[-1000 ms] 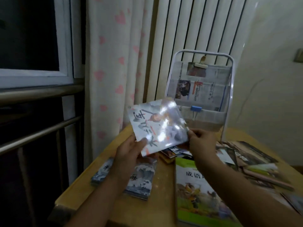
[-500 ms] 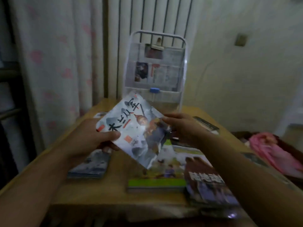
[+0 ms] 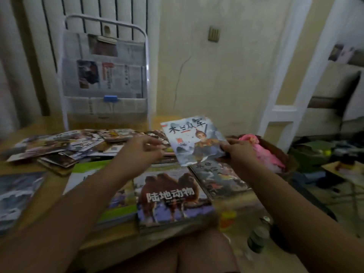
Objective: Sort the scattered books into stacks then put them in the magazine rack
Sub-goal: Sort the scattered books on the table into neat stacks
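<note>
released by the left hand (image 3: pixel 143 152), which now hovers loosely open over the scattered books (image 3: pixel 65 146), the mulan picture book (image 3: pixel 194 140) has swung right, pinched only by the right hand (image 3: pixel 239 152) above the tabletop (image 3: pixel 17 166), likely headed for a stack before the magazine rack (image 3: pixel 106 75).

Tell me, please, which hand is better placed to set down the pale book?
Right. The right hand already pinches the pale book by its corner, while the left hand hovers beside it, holding nothing.

Left hand (image 3: pixel 140 149) held free, fingers loosely curled, right hand (image 3: pixel 239 152) with a pinching grip, both forearms extended forward
</note>
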